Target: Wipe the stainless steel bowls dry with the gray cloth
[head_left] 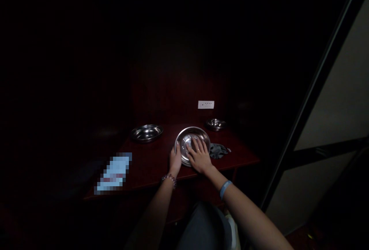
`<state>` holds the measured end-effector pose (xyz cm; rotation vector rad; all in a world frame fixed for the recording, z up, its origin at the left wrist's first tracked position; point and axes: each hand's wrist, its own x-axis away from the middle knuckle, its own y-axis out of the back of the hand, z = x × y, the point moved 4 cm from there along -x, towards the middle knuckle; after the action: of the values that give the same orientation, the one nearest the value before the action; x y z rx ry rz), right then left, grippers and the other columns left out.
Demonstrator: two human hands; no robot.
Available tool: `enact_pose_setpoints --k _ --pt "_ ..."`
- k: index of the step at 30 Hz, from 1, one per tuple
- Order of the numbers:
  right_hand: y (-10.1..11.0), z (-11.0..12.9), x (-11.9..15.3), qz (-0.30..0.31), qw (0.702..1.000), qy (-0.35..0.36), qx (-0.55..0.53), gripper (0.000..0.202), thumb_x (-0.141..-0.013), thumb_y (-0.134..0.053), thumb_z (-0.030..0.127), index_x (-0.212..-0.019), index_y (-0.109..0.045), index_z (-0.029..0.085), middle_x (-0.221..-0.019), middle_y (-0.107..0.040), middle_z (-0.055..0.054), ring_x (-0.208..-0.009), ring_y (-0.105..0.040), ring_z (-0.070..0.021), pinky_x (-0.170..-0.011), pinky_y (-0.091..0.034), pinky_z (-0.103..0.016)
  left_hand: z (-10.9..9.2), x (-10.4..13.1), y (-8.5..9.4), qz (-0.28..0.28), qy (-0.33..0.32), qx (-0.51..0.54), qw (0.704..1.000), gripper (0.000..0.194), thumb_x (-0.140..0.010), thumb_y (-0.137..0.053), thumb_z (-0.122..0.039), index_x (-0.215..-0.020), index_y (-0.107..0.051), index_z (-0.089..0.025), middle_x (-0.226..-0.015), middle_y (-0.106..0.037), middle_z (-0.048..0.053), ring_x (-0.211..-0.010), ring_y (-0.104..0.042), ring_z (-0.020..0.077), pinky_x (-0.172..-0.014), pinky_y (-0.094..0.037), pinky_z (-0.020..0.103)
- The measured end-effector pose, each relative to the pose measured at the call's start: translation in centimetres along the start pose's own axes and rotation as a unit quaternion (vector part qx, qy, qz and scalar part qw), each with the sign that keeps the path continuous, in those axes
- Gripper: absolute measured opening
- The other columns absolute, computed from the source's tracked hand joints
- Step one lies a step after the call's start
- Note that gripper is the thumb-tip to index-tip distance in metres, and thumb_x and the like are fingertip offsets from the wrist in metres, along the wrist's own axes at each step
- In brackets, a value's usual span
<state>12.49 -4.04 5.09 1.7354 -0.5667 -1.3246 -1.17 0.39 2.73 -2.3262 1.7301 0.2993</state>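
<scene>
A shiny steel bowl (184, 137) is tilted up toward me over the front part of the dark red table (147, 165). My left hand (174, 160) grips its left rim, with the thumb on the inner side and the fingers behind. Inside the bowl lies my right hand (200, 157), its fingers spread flat against the metal near the bottom. A crumpled dark grey cloth (218, 151) rests on the table just right of the bowl. Whether the bowl's lower edge touches the tabletop cannot be made out.
Further back left stands another steel bowl (147, 133); several stacked steel dishes (215, 124) seem to sit back right. A white power socket (206, 105) is on the back wall. A blurred light-blue item (113, 173) lies front left. A dark-framed panel (331, 100) rises at right.
</scene>
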Motion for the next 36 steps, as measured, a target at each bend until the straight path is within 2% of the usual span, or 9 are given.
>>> enact_pose_setpoints --k 8,12,16,18,21,24,26,34,36 --pt "0.1 -0.8 0.1 -0.022 0.998 -0.064 -0.012 0.054 -0.101 -0.037 0.048 -0.149 -0.044 0.025 -0.165 -0.022 -0.012 -0.152 -0.018 -0.0309 -0.120 -0.018 -0.053 0.0 0.0 0.0 0.007 -0.007 -0.010 1.000 0.050 -0.098 -0.038 -0.050 -0.116 -0.067 -0.012 -0.117 -0.072 0.017 -0.111 -0.067 0.0249 -0.102 -0.048 0.037" --pt "-0.1 -0.4 0.3 -0.002 1.000 -0.007 -0.018 0.050 -0.101 -0.038 0.048 -0.149 -0.042 0.033 -0.166 -0.022 -0.007 -0.152 -0.020 -0.0285 -0.120 -0.018 -0.051 0.2 -0.1 0.1 0.009 -0.006 -0.010 1.000 0.050 -0.099 -0.038 -0.049 -0.115 -0.068 -0.013 -0.115 -0.073 0.016 -0.110 -0.067 0.0239 -0.101 -0.048 0.034" --pt "0.4 -1.1 0.6 -0.016 0.998 -0.048 -0.027 0.048 -0.101 -0.038 0.048 -0.146 -0.047 0.033 -0.165 -0.022 -0.007 -0.151 -0.018 -0.0313 -0.119 -0.019 -0.054 0.0 0.0 0.2 0.007 -0.015 -0.012 1.000 0.050 -0.099 -0.037 -0.049 -0.115 -0.068 -0.012 -0.116 -0.073 0.016 -0.110 -0.067 0.0235 -0.101 -0.048 0.033" --pt "0.8 -1.4 0.8 -0.022 0.999 -0.011 -0.044 0.048 -0.100 -0.043 0.047 -0.146 -0.047 0.034 -0.166 -0.020 -0.006 -0.151 -0.017 -0.0325 -0.119 -0.021 -0.054 -0.2 0.1 0.2 0.011 -0.015 -0.014 1.000 0.050 -0.099 -0.037 -0.049 -0.116 -0.067 -0.012 -0.118 -0.072 0.016 -0.110 -0.067 0.0231 -0.101 -0.049 0.033" --pt "1.8 -2.5 1.4 -0.072 0.995 0.021 -0.071 0.053 -0.098 -0.048 0.042 -0.150 -0.042 0.032 -0.167 -0.013 -0.008 -0.151 -0.017 -0.0330 -0.118 -0.024 -0.052 -0.3 0.2 0.1 0.021 -0.010 -0.018 1.000 0.052 -0.099 -0.035 -0.049 -0.118 -0.066 -0.011 -0.119 -0.071 0.016 -0.110 -0.067 0.0230 -0.100 -0.049 0.033" --pt "2.4 -5.4 2.4 -0.170 0.977 -0.083 -0.101 0.055 -0.099 -0.043 0.038 -0.152 -0.037 0.023 -0.166 -0.012 -0.012 -0.150 -0.018 -0.0335 -0.118 -0.025 -0.055 -0.3 0.3 0.1 0.020 -0.008 -0.014 1.000 0.052 -0.100 -0.035 -0.048 -0.120 -0.066 -0.011 -0.122 -0.070 0.017 -0.113 -0.066 0.0233 -0.100 -0.050 0.032" --pt "2.2 -7.2 3.3 -0.201 0.963 -0.125 -0.127 0.056 -0.099 -0.041 0.039 -0.152 -0.034 0.020 -0.164 -0.017 -0.014 -0.149 -0.021 -0.0321 -0.118 -0.028 -0.054 -0.2 0.3 0.1 0.017 -0.012 -0.011 1.000 0.051 -0.100 -0.036 -0.048 -0.122 -0.065 -0.011 -0.125 -0.069 0.017 -0.117 -0.065 0.0236 -0.102 -0.048 0.033" --pt "-0.9 -11.4 6.0 -0.107 0.963 -0.128 -0.210 0.078 -0.097 -0.040 0.050 -0.158 -0.009 0.013 -0.160 -0.026 -0.020 -0.147 -0.031 -0.0302 -0.117 -0.033 -0.051 -0.4 0.4 0.0 0.020 -0.001 0.008 1.000 0.050 -0.100 -0.038 -0.047 -0.122 -0.064 -0.010 -0.128 -0.067 0.018 -0.120 -0.063 0.0247 -0.105 -0.047 0.035" --pt "-1.6 -11.9 6.3 -0.081 0.965 -0.142 -0.204 0.072 -0.099 -0.038 0.049 -0.157 -0.015 0.014 -0.159 -0.030 -0.019 -0.147 -0.032 -0.0301 -0.117 -0.032 -0.052 -0.5 0.4 0.0 0.020 -0.007 0.005 1.000 0.050 -0.100 -0.038 -0.047 -0.122 -0.064 -0.011 -0.128 -0.067 0.017 -0.120 -0.063 0.0243 -0.105 -0.046 0.035"
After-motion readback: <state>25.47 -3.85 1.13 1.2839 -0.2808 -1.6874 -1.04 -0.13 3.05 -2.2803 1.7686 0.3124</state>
